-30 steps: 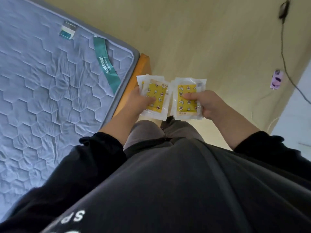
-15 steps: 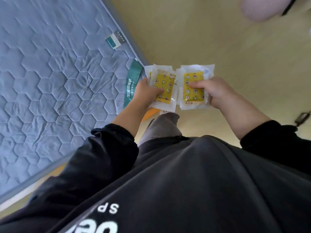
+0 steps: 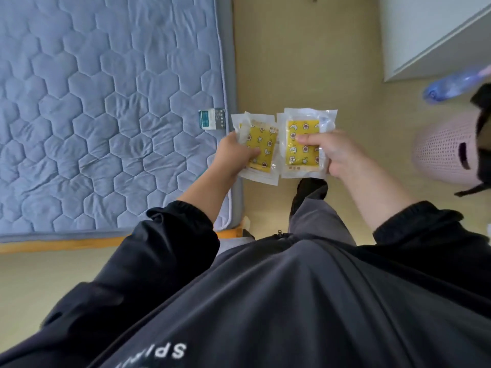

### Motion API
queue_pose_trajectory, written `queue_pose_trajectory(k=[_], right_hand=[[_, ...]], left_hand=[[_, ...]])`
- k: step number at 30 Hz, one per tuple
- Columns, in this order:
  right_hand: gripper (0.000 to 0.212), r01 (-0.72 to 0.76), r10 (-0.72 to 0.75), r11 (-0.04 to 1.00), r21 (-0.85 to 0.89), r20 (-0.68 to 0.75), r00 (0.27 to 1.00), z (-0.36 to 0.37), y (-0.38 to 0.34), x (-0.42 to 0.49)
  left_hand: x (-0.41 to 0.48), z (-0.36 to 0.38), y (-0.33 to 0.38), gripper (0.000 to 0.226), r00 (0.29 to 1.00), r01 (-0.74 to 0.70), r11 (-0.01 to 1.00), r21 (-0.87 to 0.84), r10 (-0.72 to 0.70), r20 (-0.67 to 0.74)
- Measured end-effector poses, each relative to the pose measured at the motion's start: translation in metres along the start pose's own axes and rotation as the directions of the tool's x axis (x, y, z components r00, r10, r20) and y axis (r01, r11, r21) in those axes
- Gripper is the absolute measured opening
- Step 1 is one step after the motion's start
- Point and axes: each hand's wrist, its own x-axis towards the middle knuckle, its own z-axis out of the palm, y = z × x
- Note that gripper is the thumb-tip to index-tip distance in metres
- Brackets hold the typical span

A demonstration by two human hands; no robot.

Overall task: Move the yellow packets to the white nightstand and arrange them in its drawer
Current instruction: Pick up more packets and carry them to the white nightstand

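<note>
I hold yellow packets in clear wrappers in both hands, in front of my chest above the wooden floor. My left hand (image 3: pixel 235 155) grips a small stack of yellow packets (image 3: pixel 261 147) beside the mattress edge. My right hand (image 3: pixel 337 152) grips another stack of yellow packets (image 3: pixel 303 144), thumb across its front. The two stacks sit side by side, almost touching. A white piece of furniture (image 3: pixel 430 33) shows at the top right; no drawer is in sight.
A blue quilted mattress (image 3: pixel 106 102) on an orange wooden frame (image 3: pixel 53 244) fills the left. A pink perforated basket (image 3: pixel 446 150) stands at the right, with a blue bottle (image 3: pixel 451 83) and a dark object above it. Tan floor runs between them.
The view has swung right: the mattress now lies square on the left and the white furniture and pink basket have come into sight. Both hands keep the same hold on the packets.
</note>
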Motion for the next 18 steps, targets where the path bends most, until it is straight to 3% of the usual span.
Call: queue_pose_trajectory(k=[4, 10, 18], right_hand=[[0.018, -0.005, 0.006, 0.997, -0.076, 0.007, 1.0, -0.053, -0.097, 0.046], [0.017, -0.016, 0.015, 0.998, -0.054, -0.014, 1.0, -0.125, -0.221, 0.103], [0.017, -0.023, 0.024, 0.998, -0.053, 0.016, 1.0, -0.087, -0.365, 0.187]], left_hand=[[0.041, 0.059, 0.084, 0.027, 0.999, 0.013, 0.996, -0.091, -0.017, -0.043], [0.094, 0.129, 0.218, 0.025, 1.0, 0.014, 0.987, -0.162, -0.015, -0.008], [0.189, 0.088, 0.346, 0.029, 0.998, -0.037, 0.991, -0.13, 0.03, -0.054]])
